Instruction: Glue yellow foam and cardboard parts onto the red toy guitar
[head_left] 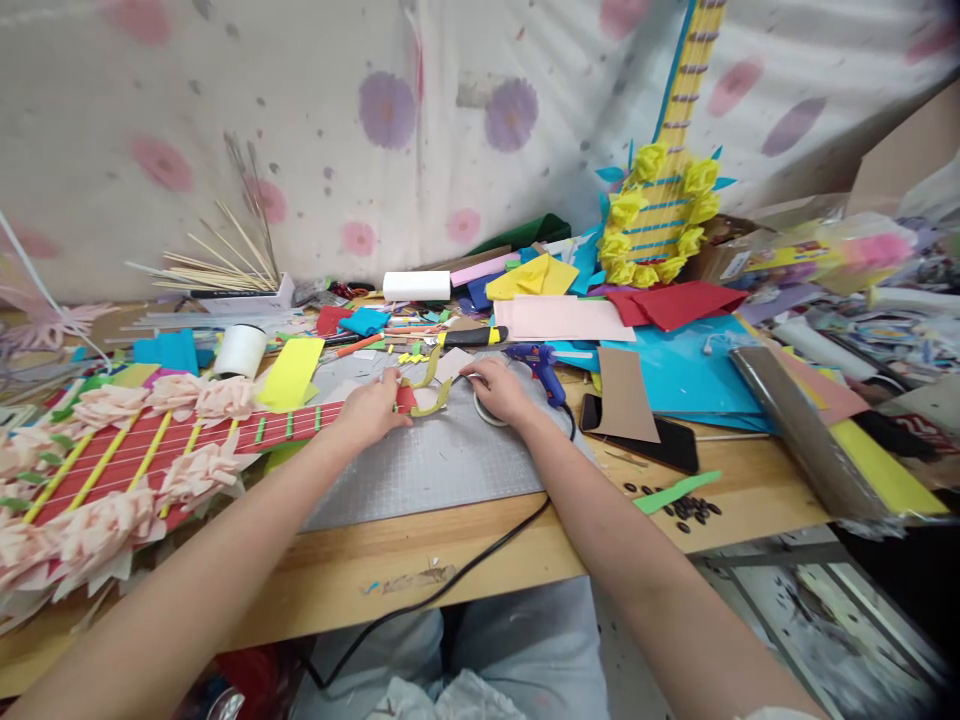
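The left hand point(369, 408) pinches the far end of the red paper guitar point(150, 455) lying left on the desk point(480, 560), steadying it, while the right hand point(496, 388) rests curled on a tape roll point(486, 410) beside the glue gun point(541, 368).

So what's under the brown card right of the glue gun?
A dark phone lies under the brown card, its lower right end sticking out onto the wooden table. The card covers the phone's upper left part, so most of its screen cannot be seen.
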